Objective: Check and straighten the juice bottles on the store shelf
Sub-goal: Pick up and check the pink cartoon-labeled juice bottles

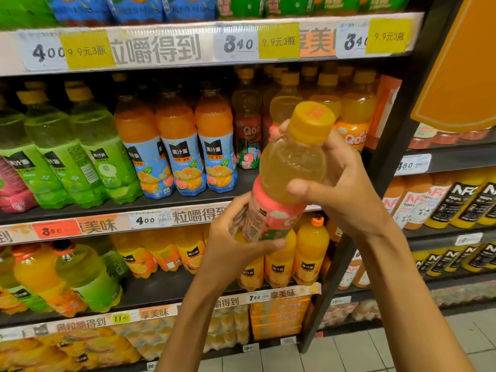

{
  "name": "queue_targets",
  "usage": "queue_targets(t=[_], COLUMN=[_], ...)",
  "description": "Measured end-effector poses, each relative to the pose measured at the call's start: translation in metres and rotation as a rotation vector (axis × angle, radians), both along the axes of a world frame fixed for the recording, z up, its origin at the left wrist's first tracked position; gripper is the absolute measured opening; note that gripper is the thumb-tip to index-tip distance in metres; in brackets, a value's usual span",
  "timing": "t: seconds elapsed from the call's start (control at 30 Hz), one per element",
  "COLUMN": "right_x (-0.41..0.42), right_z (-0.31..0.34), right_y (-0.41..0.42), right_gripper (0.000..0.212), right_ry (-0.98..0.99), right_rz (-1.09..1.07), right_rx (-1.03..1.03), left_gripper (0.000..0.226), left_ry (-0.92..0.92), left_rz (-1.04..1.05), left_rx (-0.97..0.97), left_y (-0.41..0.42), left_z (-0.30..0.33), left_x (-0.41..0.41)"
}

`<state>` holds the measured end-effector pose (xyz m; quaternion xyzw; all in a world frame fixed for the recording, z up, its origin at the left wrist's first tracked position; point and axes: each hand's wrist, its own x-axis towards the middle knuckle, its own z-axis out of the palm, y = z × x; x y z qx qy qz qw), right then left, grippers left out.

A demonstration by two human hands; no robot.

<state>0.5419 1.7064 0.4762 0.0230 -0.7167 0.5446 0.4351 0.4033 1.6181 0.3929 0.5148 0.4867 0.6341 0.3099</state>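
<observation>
Both hands hold one clear plastic bottle (284,178) of pale yellow juice off the shelf (161,208), tilted with its ribbed yellow cap (312,122) toward one o'clock. Left hand (236,237) curls round the glossy pink label at the base; right hand (338,189) wraps the smooth rounded shoulder, thumb across the front. At nine o'clock on the dark flat shelf stand three orange bottles (178,146) with blue labels in the front row, and at their left three green bottles (80,151) with waisted bodies and yellow caps. Behind the held bottle, at twelve o'clock, yellow-capped Qoo bottles (248,124) stand in rows, too overlapped to count.
</observation>
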Motion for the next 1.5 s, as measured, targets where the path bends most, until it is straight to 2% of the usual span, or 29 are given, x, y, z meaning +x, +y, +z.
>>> queue_targets(t=[0.1,0.2,0.3,0.37,0.43,0.53,0.67,0.73,0.77,0.83,0.9,1.0,1.1,1.17,1.23,1.3,1.37,1.5], right_x=[-0.006,-0.014,-0.019,-0.022,-0.024,-0.024,-0.029,-0.032,-0.033,-0.034,-0.036,-0.039,-0.037,-0.038,-0.041,-0.043,-0.042,-0.041], right_z=[0.002,0.001,0.0,-0.001,0.0,0.004,0.004,0.007,0.007,0.007,0.006,0.004,0.004,0.002,0.002,0.004,0.006,0.007], right_y=[0.007,0.011,0.013,0.015,0.015,0.017,0.015,0.012,0.012,0.012,0.012,0.012,0.017,0.019,0.019,0.018,0.018,0.019], right_gripper=[0.066,0.054,0.035,0.031,0.03,0.031,0.034,0.029,0.026,0.02,0.017,0.022,0.022,0.023,0.029,0.028,0.024,0.019], right_ry=[0.011,0.059,0.035,0.016,-0.006,0.005,0.016,0.039,0.053,0.055,0.024,-0.041,-0.044,-0.015,-0.017,-0.031,-0.061,-0.131], right_rz=[0.101,0.188,-0.016,-0.122,-0.134,-0.036,0.09,0.097,0.077,-0.031,-0.158,-0.197,-0.058,0.055,0.112,0.088,0.019,-0.146], right_rx=[-0.159,-0.345,-0.412,-0.45,-0.471,-0.503,-0.586,-0.598,-0.592,-0.536,-0.462,-0.448,-0.531,-0.635,-0.681,-0.671,-0.633,-0.507], left_gripper=[0.061,0.052,0.054,0.053,0.05,0.06,0.082,0.085,0.077,0.064,0.069,0.064,0.06,0.065,0.072,0.072,0.065,0.056], left_ry=[-0.038,-0.078,-0.155,-0.17,-0.182,-0.316,-0.432,-0.42,-0.385,-0.259,-0.188,-0.215,-0.394,-0.518,-0.562,-0.53,-0.478,-0.282], left_rz=[-0.176,-0.287,-0.27,-0.192,-0.087,-0.111,-0.328,-0.295,-0.233,-0.089,-0.004,0.015,-0.139,-0.284,-0.365,-0.36,-0.257,-0.11], left_rx=[-0.071,-0.11,-0.101,-0.103,-0.126,-0.179,-0.238,-0.247,-0.248,-0.231,-0.217,-0.184,-0.21,-0.227,-0.261,-0.283,-0.289,-0.244], left_y=[-0.004,-0.004,-0.002,0.001,0.002,-0.001,-0.008,-0.006,-0.004,-0.003,-0.003,-0.001,-0.003,-0.007,-0.008,-0.007,-0.007,-0.007], left_z=[-0.001,-0.004,-0.006,-0.003,0.003,0.006,0.005,0.005,0.005,0.008,0.01,0.01,0.008,0.006,0.005,0.003,0.004,0.012], left_x=[0.0,0.007,0.016,0.023,0.029,0.027,0.024,0.024,0.022,0.021,0.022,0.026,0.023,0.02,0.021,0.021,0.018,0.018])
